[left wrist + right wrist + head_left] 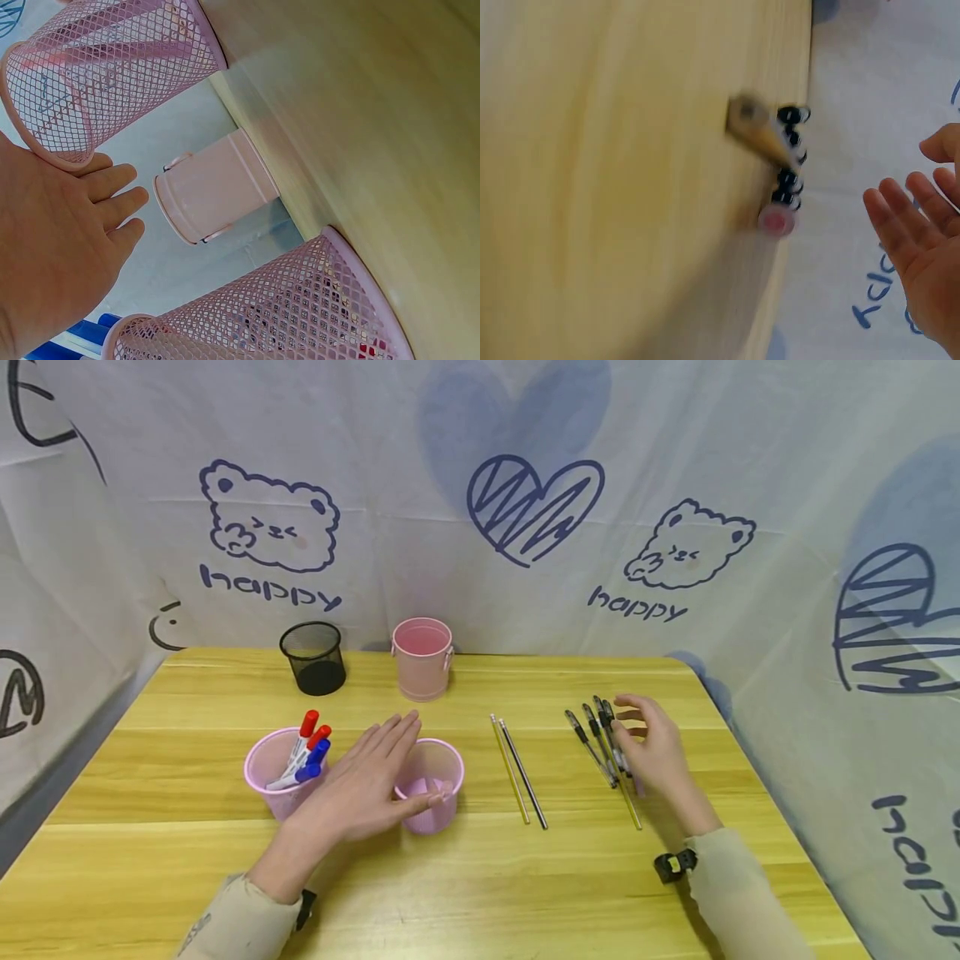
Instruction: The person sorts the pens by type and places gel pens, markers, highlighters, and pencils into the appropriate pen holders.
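Observation:
My left hand [363, 787] reaches out with straight fingers, its thumb over the mouth of a pink mesh pen cup [442, 814]. In the left wrist view the fingers are right at the rim of this cup [150, 71]. Left of the hand, a second pink mesh cup [262, 768] holds several markers with red caps [309, 723] and blue caps [319, 752]. My right hand [656, 747] hovers over several black-capped pens [596, 731] lying together, its fingers loosely bent and holding nothing. A yellow pencil [632, 806] lies with those pens, partly hidden by the hand.
Two pencils, one yellow [510, 768] and one dark [525, 777], lie side by side mid-table. Toward the back stand a black mesh cup [318, 672] and a pink bucket [422, 672] with side handles. A printed white cloth [405, 543] hangs behind the wooden table [450, 893].

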A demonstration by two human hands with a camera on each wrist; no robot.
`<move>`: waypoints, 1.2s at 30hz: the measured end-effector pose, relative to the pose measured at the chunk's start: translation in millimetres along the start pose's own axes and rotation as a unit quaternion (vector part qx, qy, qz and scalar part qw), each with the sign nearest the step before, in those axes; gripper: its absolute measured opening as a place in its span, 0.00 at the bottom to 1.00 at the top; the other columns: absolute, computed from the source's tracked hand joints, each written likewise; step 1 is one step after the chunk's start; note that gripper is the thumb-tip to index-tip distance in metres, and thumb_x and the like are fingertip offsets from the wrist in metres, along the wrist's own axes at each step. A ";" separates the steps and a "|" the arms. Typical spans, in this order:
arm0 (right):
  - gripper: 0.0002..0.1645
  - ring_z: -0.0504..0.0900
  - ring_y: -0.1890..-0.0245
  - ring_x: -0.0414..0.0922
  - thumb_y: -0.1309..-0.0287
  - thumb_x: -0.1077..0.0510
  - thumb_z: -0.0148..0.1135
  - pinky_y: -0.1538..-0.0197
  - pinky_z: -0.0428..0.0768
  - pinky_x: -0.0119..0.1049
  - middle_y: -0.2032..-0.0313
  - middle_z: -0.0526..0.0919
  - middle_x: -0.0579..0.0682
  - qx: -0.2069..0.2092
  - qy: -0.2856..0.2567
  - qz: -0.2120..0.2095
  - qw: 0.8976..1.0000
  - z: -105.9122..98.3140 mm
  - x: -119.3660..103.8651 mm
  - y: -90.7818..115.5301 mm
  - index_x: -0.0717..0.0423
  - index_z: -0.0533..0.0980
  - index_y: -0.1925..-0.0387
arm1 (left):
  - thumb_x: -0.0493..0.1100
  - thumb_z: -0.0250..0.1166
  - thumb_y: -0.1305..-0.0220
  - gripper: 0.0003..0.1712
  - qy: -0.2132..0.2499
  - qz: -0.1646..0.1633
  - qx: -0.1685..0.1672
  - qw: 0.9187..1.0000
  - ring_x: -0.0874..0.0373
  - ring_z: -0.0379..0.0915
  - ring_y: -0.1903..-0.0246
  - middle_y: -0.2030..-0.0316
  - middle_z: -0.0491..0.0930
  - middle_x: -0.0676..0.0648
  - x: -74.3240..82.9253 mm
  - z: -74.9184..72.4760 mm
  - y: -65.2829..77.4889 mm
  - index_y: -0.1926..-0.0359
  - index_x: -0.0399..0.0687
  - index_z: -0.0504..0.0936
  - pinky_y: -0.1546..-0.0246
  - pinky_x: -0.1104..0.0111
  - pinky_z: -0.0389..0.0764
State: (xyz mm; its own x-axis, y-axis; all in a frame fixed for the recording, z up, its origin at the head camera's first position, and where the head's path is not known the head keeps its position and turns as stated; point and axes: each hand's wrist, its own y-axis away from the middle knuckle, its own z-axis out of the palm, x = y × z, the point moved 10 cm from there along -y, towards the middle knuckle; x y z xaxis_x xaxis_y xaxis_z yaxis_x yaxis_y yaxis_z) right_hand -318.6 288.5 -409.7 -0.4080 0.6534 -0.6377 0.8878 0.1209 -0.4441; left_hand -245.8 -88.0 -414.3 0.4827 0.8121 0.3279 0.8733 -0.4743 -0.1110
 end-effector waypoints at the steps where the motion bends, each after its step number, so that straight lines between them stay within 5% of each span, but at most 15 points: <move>1: 0.25 0.83 0.47 0.60 0.30 0.66 0.61 0.51 0.86 0.55 0.40 0.78 0.60 -0.009 0.003 0.008 1.000 0.4 4.4 -0.1 0.61 0.72 0.34 | 0.85 0.47 0.36 0.64 0.000 0.000 0.000 1.000 0.46 0.39 0.18 0.16 0.43 0.47 -0.2 -0.1 0.0 0.16 0.45 0.47 0.19 0.49 0.45; 21: 0.36 0.82 0.46 0.63 0.27 0.58 0.62 0.50 0.85 0.55 0.33 0.71 0.68 -0.171 0.092 0.113 0.974 10.5 53.2 -0.3 0.67 0.62 0.25 | 0.83 0.50 0.35 0.63 0.002 0.004 0.007 1.000 0.47 0.39 0.18 0.17 0.44 0.46 -0.3 -0.9 -0.4 0.17 0.44 0.48 0.19 0.49 0.45; 36: 0.30 0.83 0.49 0.63 0.27 0.60 0.61 0.51 0.85 0.55 0.42 0.77 0.69 -0.203 0.112 0.107 0.967 16.5 59.5 -0.6 0.70 0.69 0.30 | 0.82 0.51 0.35 0.64 0.004 0.006 0.011 1.000 0.45 0.41 0.18 0.17 0.45 0.45 -0.6 -0.7 -0.3 0.17 0.43 0.48 0.19 0.49 0.46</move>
State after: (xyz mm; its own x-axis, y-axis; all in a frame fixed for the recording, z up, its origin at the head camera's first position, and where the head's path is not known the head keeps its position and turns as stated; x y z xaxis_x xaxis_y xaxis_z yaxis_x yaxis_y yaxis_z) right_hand -346.9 315.0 -457.7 -0.1897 0.8354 -0.5158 0.9758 0.2187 -0.0048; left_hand -246.4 -88.6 -413.8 0.4923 0.8038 0.3339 0.8690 -0.4758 -0.1358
